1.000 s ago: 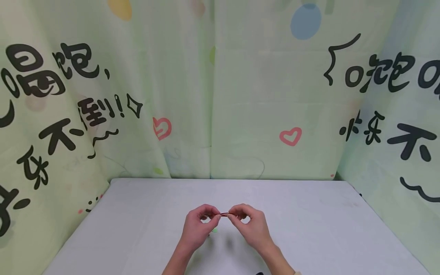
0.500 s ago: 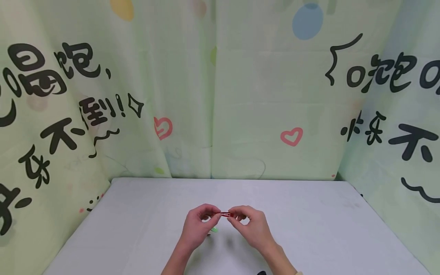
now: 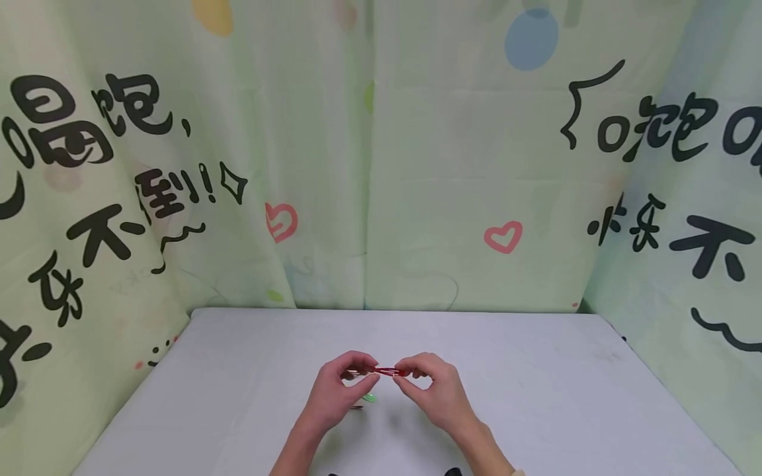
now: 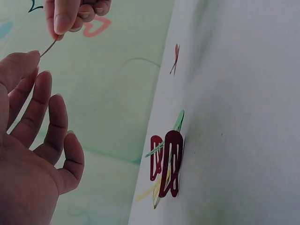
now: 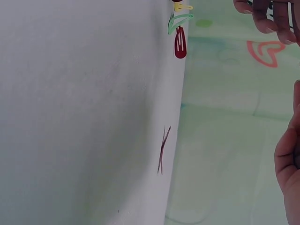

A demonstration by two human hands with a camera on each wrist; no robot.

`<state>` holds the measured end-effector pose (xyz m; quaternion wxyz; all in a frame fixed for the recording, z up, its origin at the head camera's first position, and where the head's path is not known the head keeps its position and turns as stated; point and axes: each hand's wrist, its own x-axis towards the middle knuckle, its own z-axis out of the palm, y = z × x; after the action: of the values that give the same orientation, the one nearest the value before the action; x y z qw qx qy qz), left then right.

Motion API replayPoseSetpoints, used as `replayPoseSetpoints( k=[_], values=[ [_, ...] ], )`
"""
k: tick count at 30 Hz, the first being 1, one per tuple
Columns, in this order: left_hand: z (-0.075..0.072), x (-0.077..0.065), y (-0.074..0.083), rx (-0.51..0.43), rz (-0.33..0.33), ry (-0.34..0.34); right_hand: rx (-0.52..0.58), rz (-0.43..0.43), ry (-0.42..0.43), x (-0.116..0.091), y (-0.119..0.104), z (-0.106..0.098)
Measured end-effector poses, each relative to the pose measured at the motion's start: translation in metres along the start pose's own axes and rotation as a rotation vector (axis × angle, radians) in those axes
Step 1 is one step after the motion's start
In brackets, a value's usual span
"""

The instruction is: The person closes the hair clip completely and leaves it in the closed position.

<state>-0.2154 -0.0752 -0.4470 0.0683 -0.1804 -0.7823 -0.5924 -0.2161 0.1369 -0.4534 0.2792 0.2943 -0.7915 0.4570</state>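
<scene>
A red snap hair clip (image 3: 388, 371) is held above the table between both hands. My left hand (image 3: 335, 395) pinches its left end with thumb and index finger; the other fingers are loosely bent in the left wrist view. At the clip's right end, the thumb and index finger of my right hand (image 3: 439, 391) pinch it. Edge-on, the clip (image 4: 48, 48) appears as a thin line in the left wrist view. Below lie more snap clips: a dark red one (image 4: 174, 137), a smaller red one (image 4: 156, 139), a green one (image 4: 180, 120) and a yellow one (image 4: 145, 194).
A separate reddish clip (image 5: 162, 149) lies on the white tabletop (image 3: 536, 396), apart from the pile. Printed curtains (image 3: 428, 165) with dark characters and hearts stand behind and at both sides of the table. A small dark object (image 3: 454, 472) pokes in at the bottom edge.
The red clip has turned from nearly edge-on, so its open frame shows more. My left hand has shifted slightly left, uncovering more of the clip and the green clip beneath.
</scene>
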Motion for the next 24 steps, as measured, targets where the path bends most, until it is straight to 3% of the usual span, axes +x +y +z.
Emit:
replayPoseSetpoints(
  k=[16,24],
  values=[
    [-0.032,0.004,-0.019,0.113,-0.026,0.006,-0.038,0.151,-0.02,-0.003,0.019,-0.01],
    [-0.048,0.009,-0.031,0.18,-0.057,-0.008,-0.058,0.296,-0.094,-0.001,0.028,-0.019]
  ],
)
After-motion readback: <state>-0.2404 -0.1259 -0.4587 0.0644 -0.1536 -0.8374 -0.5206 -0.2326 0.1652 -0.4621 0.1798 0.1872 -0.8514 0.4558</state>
